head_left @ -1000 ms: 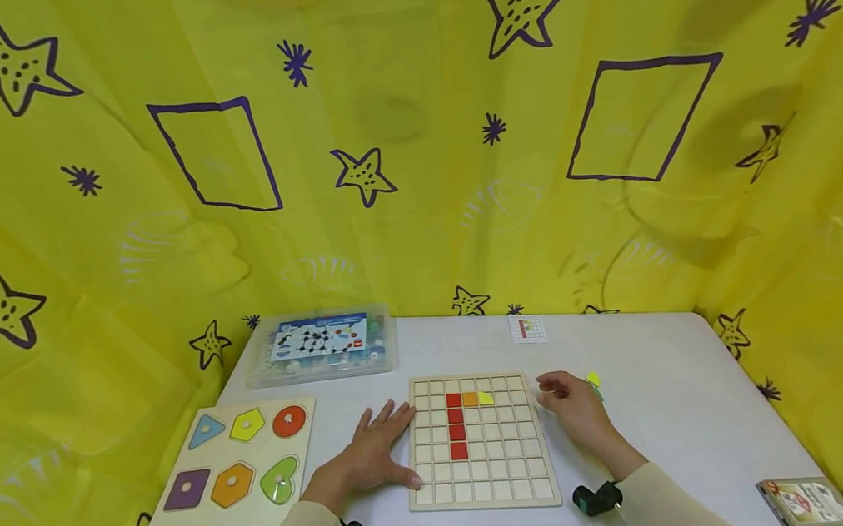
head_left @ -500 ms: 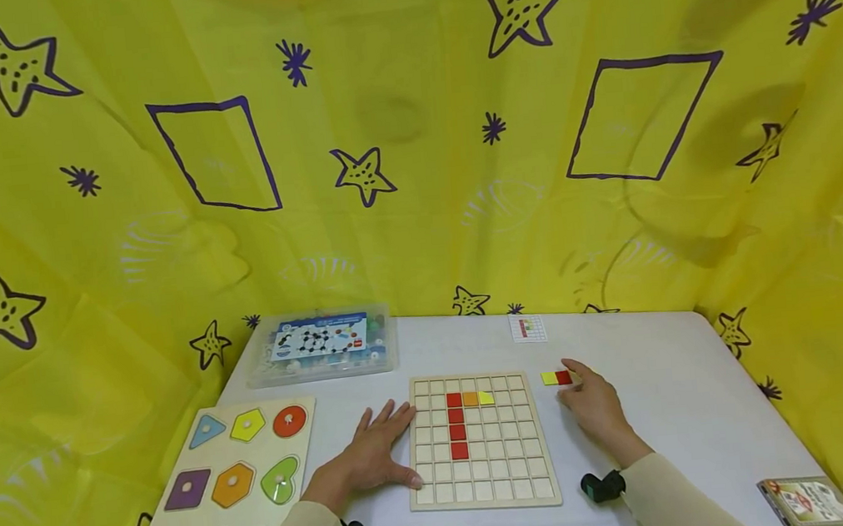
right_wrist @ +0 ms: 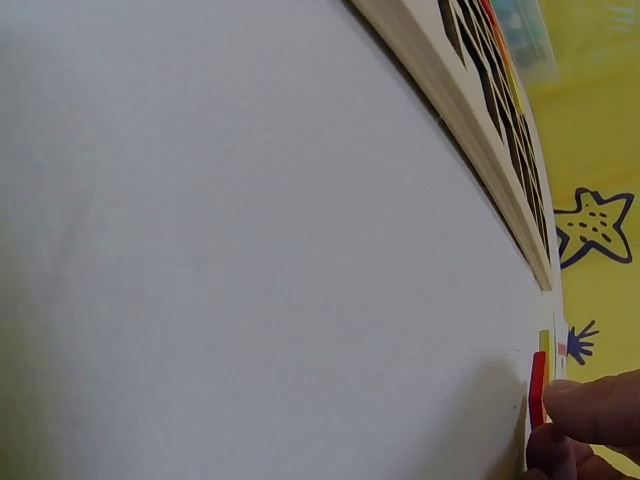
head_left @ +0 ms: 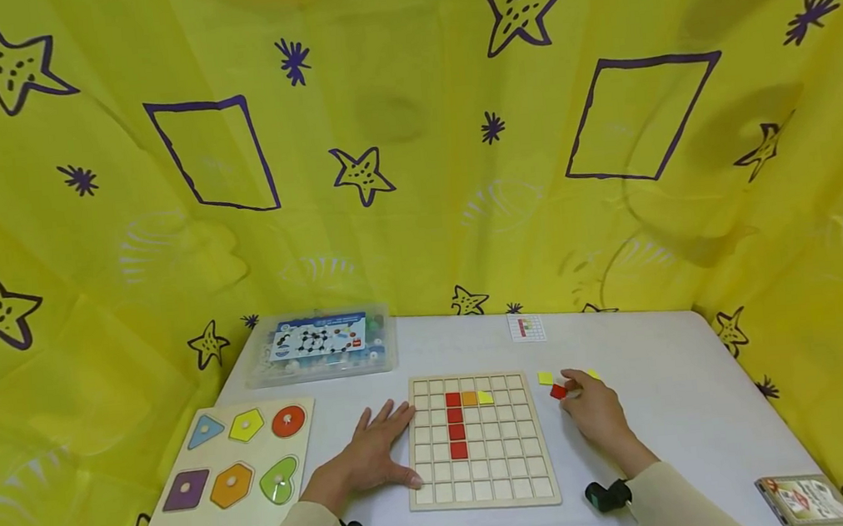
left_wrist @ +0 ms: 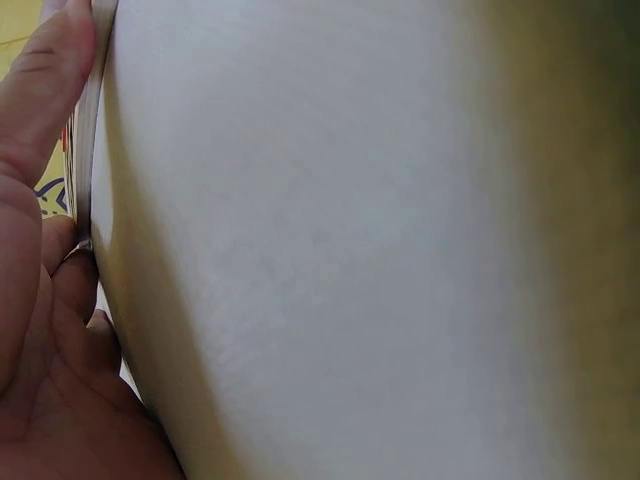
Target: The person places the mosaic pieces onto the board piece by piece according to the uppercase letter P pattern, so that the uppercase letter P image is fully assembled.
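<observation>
While in right grip (head_left: pixel 598 411), red tile (head_left: pixel 557 391).

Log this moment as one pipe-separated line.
left hand: touches left edge of grid board | right hand: pinches loose red tile | nearby: loose yellow tile | on board: red tiles, orange tile, yellow piece

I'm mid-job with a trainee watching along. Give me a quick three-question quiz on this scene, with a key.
1. True or false: the left hand touches the wooden board.
2. How many red tiles sit in its squares?
3. What colour is the piece between the fingers of the right hand?
A) blue
B) red
C) orange

Key:
1. True.
2. Four, in one column.
3. B, a loose red piece.
</observation>
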A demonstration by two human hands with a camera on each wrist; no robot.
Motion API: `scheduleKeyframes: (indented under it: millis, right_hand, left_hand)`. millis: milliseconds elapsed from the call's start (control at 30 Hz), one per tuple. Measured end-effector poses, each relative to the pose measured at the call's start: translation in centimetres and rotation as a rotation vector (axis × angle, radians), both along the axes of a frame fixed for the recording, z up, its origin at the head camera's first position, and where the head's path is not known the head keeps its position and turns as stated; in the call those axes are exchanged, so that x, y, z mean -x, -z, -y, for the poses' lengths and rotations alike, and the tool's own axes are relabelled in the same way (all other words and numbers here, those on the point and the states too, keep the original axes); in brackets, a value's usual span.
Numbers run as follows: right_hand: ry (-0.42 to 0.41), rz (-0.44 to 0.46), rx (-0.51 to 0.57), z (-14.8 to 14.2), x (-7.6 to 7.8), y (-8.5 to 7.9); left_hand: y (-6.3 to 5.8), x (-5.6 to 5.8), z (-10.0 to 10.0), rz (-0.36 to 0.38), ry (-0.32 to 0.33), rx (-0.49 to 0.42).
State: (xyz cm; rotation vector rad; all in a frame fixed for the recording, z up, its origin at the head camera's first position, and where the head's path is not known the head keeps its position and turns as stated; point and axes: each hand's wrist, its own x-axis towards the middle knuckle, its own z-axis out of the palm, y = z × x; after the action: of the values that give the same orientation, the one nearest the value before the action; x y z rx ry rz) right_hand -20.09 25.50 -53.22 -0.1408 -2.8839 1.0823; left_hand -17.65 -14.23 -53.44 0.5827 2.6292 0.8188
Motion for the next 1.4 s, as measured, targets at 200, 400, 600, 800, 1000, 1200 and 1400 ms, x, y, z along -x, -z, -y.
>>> scheduleKeyframes:
  millis: [200,400,600,800,1000,1200,1400]
  right_hand:
    - [0.023,0.02,0.037,-0.2,-0.6,0.1]
    - [0.004,0.014,-0.002,-0.1,-0.6,0.8]
    - [-0.032,-0.022,-0.049,0.1,-0.4,1.1]
    - [-0.04,-0.02,-0.04,0.2,-0.6,0.9]
    - [-0.038,-0.02,-0.024,0.2,-0.7,0.6]
    - [-0.002,-0.013,0.029,0.1,-0.8,0.6]
    - [0.032,-0.029,0.065,0.0,-1.0,0.6]
  left_hand:
    - [-0.1,0.0,0.0,0.001,0.001,-0.006]
    - [0.1,0.0,0.1,0.007,-0.002,-0.002]
    - [0.1,0.0,0.2,0.005,-0.002,-0.006]
    - [0.1,0.1,0.3,0.001,0.003,-0.009]
    - [0.2,0.1,0.3,0.009,-0.004,-0.006]
    - [0.1,0.2,0.2,0.019,-0.013,-0.005]
    - [0.1,0.2,0.2,0.02,-0.01,-0.009]
